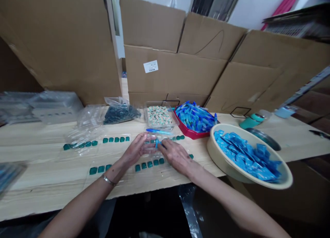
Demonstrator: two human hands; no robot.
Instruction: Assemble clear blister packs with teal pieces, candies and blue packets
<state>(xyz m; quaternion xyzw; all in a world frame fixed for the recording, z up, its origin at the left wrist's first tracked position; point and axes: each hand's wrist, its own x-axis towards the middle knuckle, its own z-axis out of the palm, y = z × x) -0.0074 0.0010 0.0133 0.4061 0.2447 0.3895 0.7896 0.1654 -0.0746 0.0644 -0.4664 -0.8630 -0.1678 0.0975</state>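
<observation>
My left hand (136,149) is closed on the left edge of a clear plastic tray (149,150) that has dark green pieces along it. Over the same tray, my right hand (177,156) has its fingers bent together at a small light-blue piece (157,143), whose kind is too small to make out. Just beyond the tray lies a long blue pen-like stick (158,131). Around my hands, more clear trays rest on the table, each with a row of green, gem-like pieces (149,164). My fingers partly cover the middle tray.
A red tray (189,132) heaped with blue sticks and a clear box (176,121) of small white-and-green pieces stand behind. To the right is a cream basin (213,152) of blue packets. A bag of dark pieces (120,114) lies back left, before cardboard panels (170,73).
</observation>
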